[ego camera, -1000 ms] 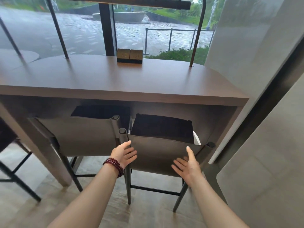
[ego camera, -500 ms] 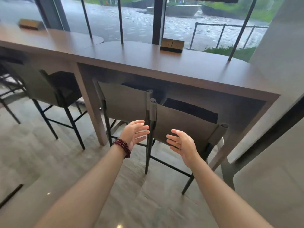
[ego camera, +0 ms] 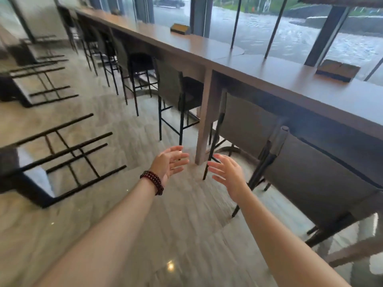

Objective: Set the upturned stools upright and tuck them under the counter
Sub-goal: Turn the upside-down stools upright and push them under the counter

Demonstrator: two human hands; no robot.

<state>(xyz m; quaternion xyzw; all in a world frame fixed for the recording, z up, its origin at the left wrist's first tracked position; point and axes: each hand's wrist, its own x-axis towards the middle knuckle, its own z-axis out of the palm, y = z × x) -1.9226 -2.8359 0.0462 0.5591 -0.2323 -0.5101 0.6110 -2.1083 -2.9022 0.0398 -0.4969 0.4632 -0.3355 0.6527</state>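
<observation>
My left hand [ego camera: 171, 162], with a dark red bead bracelet on the wrist, and my right hand [ego camera: 227, 172] hover open and empty over the floor, palms facing each other, touching nothing. An upturned stool [ego camera: 62, 158] lies on the floor at the left with its black legs pointing right. Another upturned stool [ego camera: 41, 83] lies further back left. Several upright stools stand tucked under the long brown counter [ego camera: 269, 79]: the nearest [ego camera: 323, 183] at my right, one beside it [ego camera: 244, 123], and one past the counter leg [ego camera: 176, 94].
A counter leg [ego camera: 204, 121] stands just beyond my hands. Wooden blocks [ego camera: 336, 70] [ego camera: 180, 29] sit on the counter top. Thin dark poles rise from the counter by the window. More upright stools line the counter toward the far left. Pale tiled floor [ego camera: 145, 235] spreads below.
The view has swung left from the two tucked stools to the counter's length and the upturned stools on the floor. Both hands came off the stool back and now hang free.
</observation>
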